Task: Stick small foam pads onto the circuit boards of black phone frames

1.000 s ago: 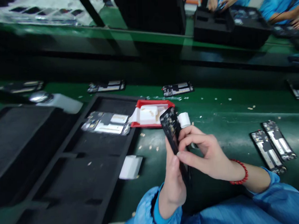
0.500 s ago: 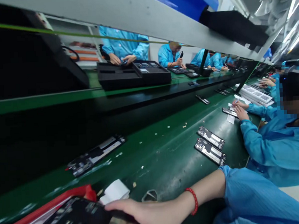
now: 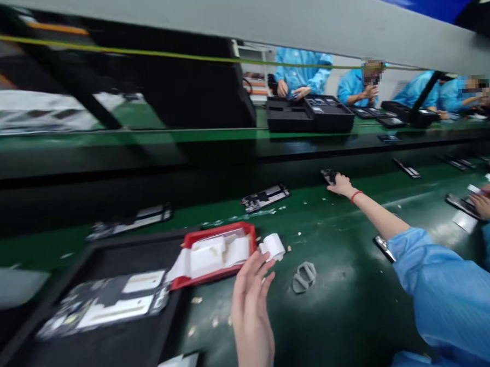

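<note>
My right hand (image 3: 343, 186), with a red bead bracelet at the wrist, reaches far across the green bench. Its fingers are closed on the end of an opened phone (image 3: 329, 176), partly hidden by the hand. My left hand (image 3: 252, 314) is raised near the front with its fingers stretched out, holding nothing. Just beyond its fingertips are a red tray (image 3: 253, 243) with white paper pieces and a white roll (image 3: 273, 246). A grey plastic piece (image 3: 304, 278) lies to their right. To the left, a black tray (image 3: 114, 357) carries another opened phone (image 3: 115, 302).
More opened phones (image 3: 266, 197) lie along the bench's far side. A co-worker's hand (image 3: 486, 205) works by a phone at the right. Across the bench are people in blue and black foam boxes (image 3: 291, 115). A grey beam (image 3: 220, 20) spans overhead.
The view has swung left. My right hand has carried a phone from close in front to the far side of the bench. My left hand has come into view.
</note>
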Action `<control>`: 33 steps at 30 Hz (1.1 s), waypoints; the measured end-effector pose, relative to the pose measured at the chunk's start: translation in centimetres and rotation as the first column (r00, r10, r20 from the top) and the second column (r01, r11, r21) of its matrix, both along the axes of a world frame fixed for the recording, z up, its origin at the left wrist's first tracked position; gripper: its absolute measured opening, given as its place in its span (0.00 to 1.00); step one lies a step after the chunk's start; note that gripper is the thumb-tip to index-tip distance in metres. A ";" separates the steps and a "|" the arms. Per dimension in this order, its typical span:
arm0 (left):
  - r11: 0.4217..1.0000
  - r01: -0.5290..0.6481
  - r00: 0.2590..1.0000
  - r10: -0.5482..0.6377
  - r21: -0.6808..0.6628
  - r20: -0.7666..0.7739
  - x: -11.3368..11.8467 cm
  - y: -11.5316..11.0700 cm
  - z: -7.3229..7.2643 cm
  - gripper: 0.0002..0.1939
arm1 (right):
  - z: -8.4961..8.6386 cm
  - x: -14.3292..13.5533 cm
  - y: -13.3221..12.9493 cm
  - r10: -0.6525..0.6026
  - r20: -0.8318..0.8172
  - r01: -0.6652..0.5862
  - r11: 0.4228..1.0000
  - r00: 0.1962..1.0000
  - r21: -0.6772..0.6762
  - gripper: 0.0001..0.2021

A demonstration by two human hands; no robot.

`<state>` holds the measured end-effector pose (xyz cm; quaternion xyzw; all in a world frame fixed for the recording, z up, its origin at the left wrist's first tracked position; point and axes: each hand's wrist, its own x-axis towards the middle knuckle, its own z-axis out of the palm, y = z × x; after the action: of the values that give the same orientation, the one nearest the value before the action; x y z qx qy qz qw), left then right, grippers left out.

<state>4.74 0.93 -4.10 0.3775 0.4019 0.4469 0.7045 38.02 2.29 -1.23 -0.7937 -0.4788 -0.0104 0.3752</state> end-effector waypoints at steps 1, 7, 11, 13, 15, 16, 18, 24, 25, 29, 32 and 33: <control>1.000 -0.010 1.000 0.010 0.013 -0.002 -0.1 0.1 -0.1 0.22 | -0.7 0.4 1.2 0.032 0.011 -0.031 0.998 0.999 -0.060 0.22; 0.999 -0.018 1.000 0.019 0.046 -0.010 -0.2 0.4 -0.5 0.17 | -4.4 -3.2 10.3 0.327 -0.027 -0.314 0.877 0.945 -0.363 0.19; 0.998 -0.021 0.999 0.023 0.059 -0.037 -0.6 0.7 -0.5 0.17 | -3.6 -4.1 13.3 0.427 -0.054 -0.415 0.828 0.903 -0.377 0.18; 0.998 -0.029 0.999 0.032 0.056 -0.042 -0.7 0.9 -0.4 0.17 | -2.6 -4.3 12.4 0.424 -0.029 -0.408 0.847 0.905 -0.341 0.17; 0.998 -0.052 0.998 0.054 0.044 -0.039 -0.5 0.8 -0.4 0.19 | -1.8 -5.6 10.0 0.404 0.002 -0.388 0.879 0.915 -0.276 0.19; 0.996 -0.075 0.997 0.077 0.040 -0.032 -0.3 0.6 -0.3 0.21 | -1.6 -6.7 8.4 0.398 0.011 -0.384 0.892 0.917 -0.238 0.21; 0.990 -0.133 0.991 0.134 0.053 -0.009 0.0 0.2 0.1 0.28 | -1.5 -10.0 4.4 0.410 0.009 -0.404 0.901 0.912 -0.159 0.33; 0.942 -0.211 0.966 0.243 0.262 -0.094 -0.8 -1.3 2.4 0.22 | 0.2 -18.7 -4.9 0.586 -0.136 -0.590 0.808 0.799 0.012 0.41; 0.928 -0.198 0.960 0.249 0.315 -0.130 -1.1 -1.6 2.8 0.20 | 0.8 -19.4 -5.2 0.605 -0.167 -0.601 0.795 0.779 0.076 0.37; 0.882 -0.255 0.937 0.326 0.395 -0.123 -1.8 -2.9 3.6 0.26 | 3.1 -21.2 -4.2 0.665 -0.257 -0.590 0.743 0.701 0.314 0.08; 0.844 -0.280 0.896 0.400 0.458 -0.190 -2.2 -3.4 3.6 0.12 | 4.0 -22.2 -3.6 0.687 -0.269 -0.582 0.720 0.675 0.379 0.03; 0.831 -0.255 0.885 0.407 0.495 -0.227 -2.4 -3.4 3.6 0.06 | 4.1 -22.5 -3.7 0.691 -0.239 -0.585 0.712 0.682 0.389 0.03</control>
<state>2.38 -2.47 -0.48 0.5219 0.4565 0.5765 0.4323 15.57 -1.39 2.88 -0.4990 -0.6414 0.2034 0.5461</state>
